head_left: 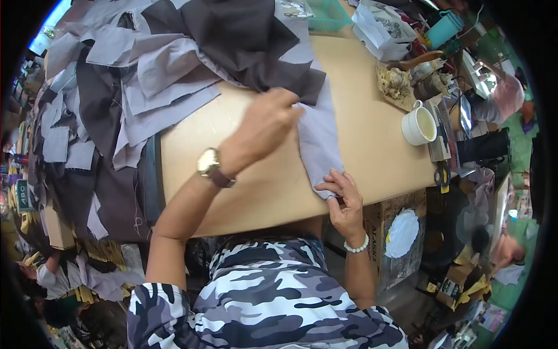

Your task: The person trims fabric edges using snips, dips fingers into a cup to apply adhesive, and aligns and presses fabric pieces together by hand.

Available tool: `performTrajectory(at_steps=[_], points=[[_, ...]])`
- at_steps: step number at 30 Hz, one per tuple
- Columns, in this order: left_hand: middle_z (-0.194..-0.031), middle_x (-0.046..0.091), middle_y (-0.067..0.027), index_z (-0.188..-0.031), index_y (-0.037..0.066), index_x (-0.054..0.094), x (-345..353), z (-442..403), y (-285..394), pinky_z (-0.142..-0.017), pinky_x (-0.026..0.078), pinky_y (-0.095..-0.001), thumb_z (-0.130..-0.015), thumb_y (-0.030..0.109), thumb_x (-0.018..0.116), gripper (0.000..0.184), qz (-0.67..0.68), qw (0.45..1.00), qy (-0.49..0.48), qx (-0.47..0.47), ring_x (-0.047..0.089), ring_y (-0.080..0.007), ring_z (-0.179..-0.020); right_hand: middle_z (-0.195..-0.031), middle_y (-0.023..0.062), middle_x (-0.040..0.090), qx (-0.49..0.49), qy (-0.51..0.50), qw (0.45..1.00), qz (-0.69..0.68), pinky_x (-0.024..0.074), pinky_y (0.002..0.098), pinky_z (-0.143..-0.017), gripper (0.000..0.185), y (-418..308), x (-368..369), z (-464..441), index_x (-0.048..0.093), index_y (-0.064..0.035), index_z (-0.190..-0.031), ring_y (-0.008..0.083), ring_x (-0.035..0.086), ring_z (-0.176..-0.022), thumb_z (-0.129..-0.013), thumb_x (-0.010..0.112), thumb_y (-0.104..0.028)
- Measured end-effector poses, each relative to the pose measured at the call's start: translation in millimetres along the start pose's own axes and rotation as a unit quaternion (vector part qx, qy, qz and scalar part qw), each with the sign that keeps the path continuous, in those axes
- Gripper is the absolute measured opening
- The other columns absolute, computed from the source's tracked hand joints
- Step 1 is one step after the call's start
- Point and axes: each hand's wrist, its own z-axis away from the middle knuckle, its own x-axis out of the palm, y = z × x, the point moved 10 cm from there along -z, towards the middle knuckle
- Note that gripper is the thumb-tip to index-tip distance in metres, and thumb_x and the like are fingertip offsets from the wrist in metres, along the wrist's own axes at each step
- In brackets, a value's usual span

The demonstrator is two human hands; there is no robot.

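Note:
A long strip of light grey cloth (pixel 319 136) lies on the tan table toward its near edge. At the strip's lower end, my right hand (pixel 345 206) has its thumb and fingers closed on the cloth. My left hand (pixel 261 128), with a watch on its wrist, is over the table beside the strip's upper left edge. Its fingers are curled together and slightly blurred, and whatever they hold is hidden. Just beyond this hand, dark grey cloth (pixel 244 41) lies in a heap that partly covers the strip.
Light grey cloth pieces (pixel 165 70) are piled at the left. To the right stand a white cup (pixel 418 126), a white box (pixel 383 29) of small metal parts, and a turquoise bottle (pixel 444 29). Scissors (pixel 443 174) are by the table's right edge. Other people sit at both sides.

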Motion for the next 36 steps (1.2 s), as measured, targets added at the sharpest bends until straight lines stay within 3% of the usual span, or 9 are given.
performTrajectory(at_steps=[2, 5, 10, 14, 18, 22, 28, 31, 36], points=[[-0.101, 0.062, -0.0100, -0.091, 0.005, 0.066, 34.3, 0.2, 15.7, -0.085, 0.046, -0.0386, -0.079, 0.010, 0.062, 0.014, 0.061, 0.997, -0.037, 0.008, 0.058, -0.0285, -0.098, -0.093, 0.0046, 0.070, -0.017, -0.003, 1.000, 0.020, 0.0312, 0.0494, -0.103, 0.049, -9.8, 1.2, 3.3, 0.053, -0.0027, -0.120, 0.0265, 0.061, -0.101, -0.072, 0.051, 0.007], [-0.102, 0.063, -0.0092, -0.090, 0.005, 0.067, 53.7, -4.6, -6.7, -0.090, 0.042, -0.0402, -0.083, 0.014, 0.059, 0.014, -0.039, 0.999, -0.009, 0.012, 0.058, -0.0287, -0.100, -0.093, 0.0048, 0.070, -0.068, 0.018, 0.996, 0.046, 0.0317, 0.0499, -0.103, 0.047, -36.5, -5.6, 7.5, 0.055, -0.0035, -0.117, 0.0264, 0.061, -0.103, -0.072, 0.050, 0.009], [-0.102, 0.064, -0.0148, -0.101, 0.000, 0.063, 78.1, -14.5, -50.2, -0.097, 0.039, -0.0389, -0.091, 0.014, 0.052, 0.021, 0.172, 0.979, -0.042, -0.101, 0.060, -0.0309, -0.094, -0.097, 0.0057, 0.069, -0.091, 0.034, 0.994, 0.055, 0.0359, 0.0498, -0.099, 0.043, -53.0, -19.1, 3.1, 0.057, -0.0022, -0.113, 0.0263, 0.062, -0.103, -0.072, 0.051, 0.011], [-0.105, 0.065, -0.0151, -0.107, -0.002, 0.061, 78.2, -8.7, -65.7, -0.094, 0.042, -0.0314, -0.091, 0.009, 0.052, 0.022, 0.259, 0.946, -0.027, -0.193, 0.062, -0.0269, -0.096, -0.099, 0.0098, 0.068, -0.091, -0.005, 0.996, 0.017, 0.0426, 0.0457, -0.094, 0.040, -45.6, -6.8, 4.3, 0.058, 0.0006, -0.111, 0.0284, 0.063, -0.100, -0.073, 0.052, 0.011], [-0.108, 0.065, -0.0132, -0.114, -0.002, 0.058, 82.6, -3.7, -71.2, -0.091, 0.044, -0.0301, -0.090, 0.008, 0.053, 0.026, 0.307, 0.926, -0.045, -0.216, 0.060, -0.0236, -0.102, -0.099, 0.0162, 0.066, -0.064, 0.118, 0.988, -0.075, 0.0480, 0.0393, -0.085, 0.046, -43.6, -42.6, 0.8, 0.056, 0.0026, -0.113, 0.0328, 0.063, -0.094, -0.069, 0.051, 0.012], [-0.111, 0.064, -0.0126, -0.115, 0.000, 0.058, 81.0, -5.3, -68.5, -0.092, 0.044, -0.0308, -0.088, 0.007, 0.055, 0.028, 0.285, 0.934, -0.047, -0.212, 0.059, -0.0234, -0.104, -0.105, 0.0141, 0.065, -0.121, 0.090, 0.988, 0.044, 0.0466, 0.0399, -0.082, 0.057, -59.0, -30.9, -17.4, 0.055, 0.0011, -0.117, 0.0294, 0.063, -0.091, -0.060, 0.055, 0.010], [-0.109, 0.064, -0.0087, -0.107, 0.006, 0.063, 62.0, -5.1, -55.5, -0.099, 0.037, -0.0419, -0.082, 0.011, 0.063, 0.025, 0.173, 0.977, 0.055, -0.113, 0.055, -0.0279, -0.109, -0.104, 0.0059, 0.067, -0.195, 0.023, 0.966, 0.168, 0.0443, 0.0394, -0.085, 0.045, -82.6, -1.2, -11.5, 0.059, -0.0023, -0.114, 0.0244, 0.063, -0.098, -0.070, 0.057, 0.005], [-0.110, 0.064, -0.0063, -0.101, 0.009, 0.067, 41.2, -0.7, -40.6, -0.103, 0.029, -0.0518, -0.081, 0.016, 0.065, 0.021, -0.050, 0.991, 0.088, -0.090, 0.049, -0.0282, -0.117, -0.106, 0.0072, 0.066, -0.173, -0.033, 0.969, 0.175, 0.0441, 0.0421, -0.089, 0.041, -60.6, 23.8, 7.6, 0.059, -0.0019, -0.115, 0.0255, 0.062, -0.102, -0.075, 0.059, -0.001], [-0.123, 0.058, -0.0038, -0.104, 0.013, 0.068, 69.0, 17.5, -75.6, -0.105, 0.018, -0.0586, -0.086, 0.035, 0.059, 0.029, 0.061, 0.979, -0.016, -0.196, 0.039, -0.0282, -0.127, -0.109, 0.0164, 0.063, -0.045, -0.048, 0.998, 0.017, 0.0463, 0.0466, -0.087, 0.037, -34.3, 15.5, 16.0, 0.057, 0.0026, -0.114, 0.0317, 0.061, -0.102, -0.079, 0.062, -0.006]])
